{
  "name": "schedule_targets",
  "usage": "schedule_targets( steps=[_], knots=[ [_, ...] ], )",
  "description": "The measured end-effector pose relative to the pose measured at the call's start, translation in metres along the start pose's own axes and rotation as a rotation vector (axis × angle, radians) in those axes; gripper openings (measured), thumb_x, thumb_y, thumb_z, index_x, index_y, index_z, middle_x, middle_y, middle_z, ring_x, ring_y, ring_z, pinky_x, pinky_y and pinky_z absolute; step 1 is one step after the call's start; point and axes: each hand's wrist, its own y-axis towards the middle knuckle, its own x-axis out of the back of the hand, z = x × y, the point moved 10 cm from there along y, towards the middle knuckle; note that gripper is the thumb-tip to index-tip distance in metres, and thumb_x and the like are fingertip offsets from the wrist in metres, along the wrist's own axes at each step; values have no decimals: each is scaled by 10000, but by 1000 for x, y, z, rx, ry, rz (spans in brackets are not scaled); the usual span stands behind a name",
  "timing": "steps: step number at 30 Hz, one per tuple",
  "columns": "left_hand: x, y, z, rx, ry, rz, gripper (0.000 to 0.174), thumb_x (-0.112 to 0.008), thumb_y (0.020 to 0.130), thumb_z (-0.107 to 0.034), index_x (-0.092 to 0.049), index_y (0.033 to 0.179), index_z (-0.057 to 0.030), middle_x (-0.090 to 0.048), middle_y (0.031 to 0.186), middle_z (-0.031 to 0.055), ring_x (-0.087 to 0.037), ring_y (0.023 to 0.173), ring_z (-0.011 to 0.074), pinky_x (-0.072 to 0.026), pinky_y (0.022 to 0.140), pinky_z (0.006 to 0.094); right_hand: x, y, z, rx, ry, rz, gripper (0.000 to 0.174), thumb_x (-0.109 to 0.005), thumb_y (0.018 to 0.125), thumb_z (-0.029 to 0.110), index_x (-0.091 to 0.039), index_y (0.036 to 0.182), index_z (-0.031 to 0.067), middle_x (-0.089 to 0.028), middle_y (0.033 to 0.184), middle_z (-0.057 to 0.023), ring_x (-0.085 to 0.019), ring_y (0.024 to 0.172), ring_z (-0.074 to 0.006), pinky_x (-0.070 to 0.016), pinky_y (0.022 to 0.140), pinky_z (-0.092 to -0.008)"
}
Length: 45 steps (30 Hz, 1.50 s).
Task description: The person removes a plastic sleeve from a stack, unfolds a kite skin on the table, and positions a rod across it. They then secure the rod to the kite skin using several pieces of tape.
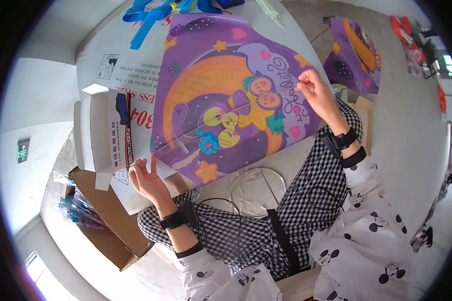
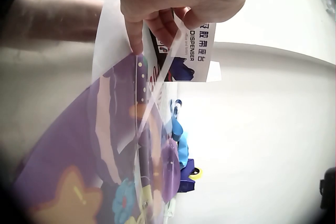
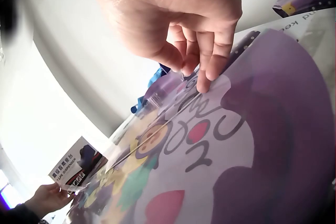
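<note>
A purple printed sheet with a moon, stars and lettering lies across the white tabletop in the head view. My left hand is at its near left edge, and in the left wrist view its fingers pinch a clear tape strip that slants down over the sheet. One left fingertip comes right to the sheet's edge. Across the lettered end, my right hand pinches the strip's other end between thumb and fingers. A thin straight line runs over the sheet between both hands.
Beside the left hand stands a white tape dispenser box. Blue ribbons and thin white sticks lie at the far edge. Another purple sheet hangs off to the right; an open cardboard box sits lower left.
</note>
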Motion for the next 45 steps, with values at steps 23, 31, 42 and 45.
schedule_targets(
  steps=[23, 31, 42, 45],
  knots=[
    [-11, -2, -11, 39, 34, -9, 77, -520, 1002, -159, -532, 959, -97, -617, 1023, 60, -605, 971, 172, -506, 951, 525, 2, -1, 7, 30, -158, -17, 190, -599, 935, 134, -509, 1078, 47, -659, 940, -103, -684, 924, -240, -522, 818, -325],
    [-19, -10, -25, 19, 145, -58, 89, -549, 995, -186, -516, 979, -104, -602, 1074, 70, -583, 1022, 177, -477, 959, 438, 0, -4, 13, 55, -196, -23, 222, -620, 921, 121, -513, 1103, 53, -640, 942, -97, -670, 888, -232, -525, 772, -329],
    [-52, -31, -46, -124, 262, -2, 80, -572, 979, -169, -539, 979, -96, -608, 1144, 69, -569, 1101, 177, -428, 995, 415, -6, -15, 40, 156, -456, -118, 306, -708, 846, 156, -526, 1079, 75, -607, 863, -39, -618, 821, -183, -487, 732, -319],
    [-63, -40, -51, -152, 268, 18, 76, -577, 974, -159, -539, 972, -93, -605, 1135, 66, -562, 1111, 175, -425, 993, 408, -7, -17, 43, 179, -493, -149, 327, -716, 841, 167, -530, 1092, 72, -593, 847, -44, -614, 814, -182, -490, 733, -315]
  ],
)
